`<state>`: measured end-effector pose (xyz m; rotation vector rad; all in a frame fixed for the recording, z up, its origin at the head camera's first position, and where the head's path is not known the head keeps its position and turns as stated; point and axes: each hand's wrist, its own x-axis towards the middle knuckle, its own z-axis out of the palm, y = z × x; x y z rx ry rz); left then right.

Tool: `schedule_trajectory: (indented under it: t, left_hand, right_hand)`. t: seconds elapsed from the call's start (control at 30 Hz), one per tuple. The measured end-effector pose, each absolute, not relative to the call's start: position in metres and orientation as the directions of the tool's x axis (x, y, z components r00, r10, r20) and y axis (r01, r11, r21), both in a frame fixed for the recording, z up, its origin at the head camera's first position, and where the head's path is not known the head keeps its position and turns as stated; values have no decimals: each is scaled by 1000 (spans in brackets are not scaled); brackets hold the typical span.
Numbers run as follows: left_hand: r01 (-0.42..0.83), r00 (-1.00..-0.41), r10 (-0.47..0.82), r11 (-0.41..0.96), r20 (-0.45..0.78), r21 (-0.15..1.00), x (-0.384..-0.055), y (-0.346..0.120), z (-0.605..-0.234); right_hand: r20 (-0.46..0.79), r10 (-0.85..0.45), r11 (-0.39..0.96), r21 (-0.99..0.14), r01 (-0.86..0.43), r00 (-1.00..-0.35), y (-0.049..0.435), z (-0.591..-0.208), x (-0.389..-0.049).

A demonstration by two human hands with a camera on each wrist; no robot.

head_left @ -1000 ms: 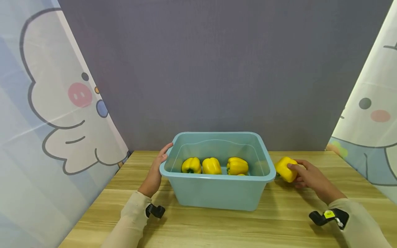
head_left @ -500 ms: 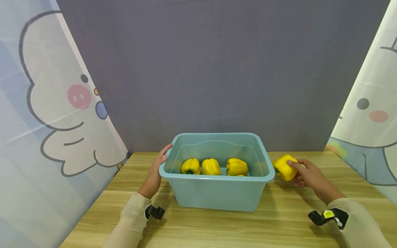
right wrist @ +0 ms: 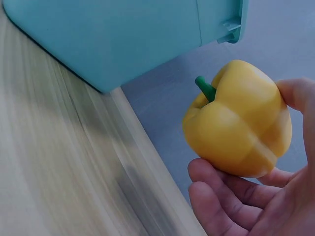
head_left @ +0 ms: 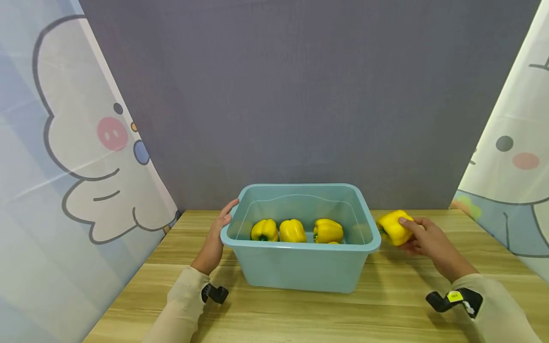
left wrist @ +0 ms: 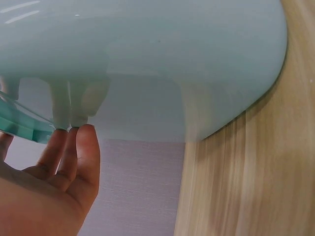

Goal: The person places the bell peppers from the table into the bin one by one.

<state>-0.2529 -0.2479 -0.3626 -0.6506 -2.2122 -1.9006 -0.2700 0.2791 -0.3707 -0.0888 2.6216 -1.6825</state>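
My right hand (head_left: 422,240) holds a yellow bell pepper (head_left: 394,227) just off the right end of a light blue plastic bin (head_left: 300,267). In the right wrist view, the thumb is on one side of this bell pepper (right wrist: 241,123) and the fingers are under the other, its green stem pointing toward the bin (right wrist: 108,39). My left hand (head_left: 216,238) rests at the bin's left rim. The left wrist view shows its fairly straight fingertips (left wrist: 87,135) touching the outer wall. Inside the bin lie several more yellow peppers (head_left: 293,231), one mostly hidden behind the front rim.
The bin stands on a wood-grain table (head_left: 274,314). A grey panel (head_left: 283,95) rises behind it, with cartoon-printed curtains (head_left: 81,138) on both sides. Each wrist carries a black camera mount (head_left: 214,293).
My right hand has raised the bell pepper slightly and tilted it, bringing it a little nearer the bin's right rim. The left hand and the bin have stayed put.
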Motion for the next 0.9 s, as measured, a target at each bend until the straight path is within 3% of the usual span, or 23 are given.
schedule_trajectory:
  t: [0.5, 0.77, 0.9]
  left_hand:
    - [413, -897, 216, 94, 387, 906, -252, -247, -364]
    - [425, -890, 224, 91, 397, 901, -251, -247, -362]
    - [426, -889, 227, 95, 398, 899, -251, -247, -362]
  right_hand:
    - [42, -68, 396, -916, -66, -997, 279, -368, -269]
    - [84, -140, 260, -958, -118, -987, 279, -352, -266]
    - [96, -139, 262, -956, -130, -986, 277, -345, -264]
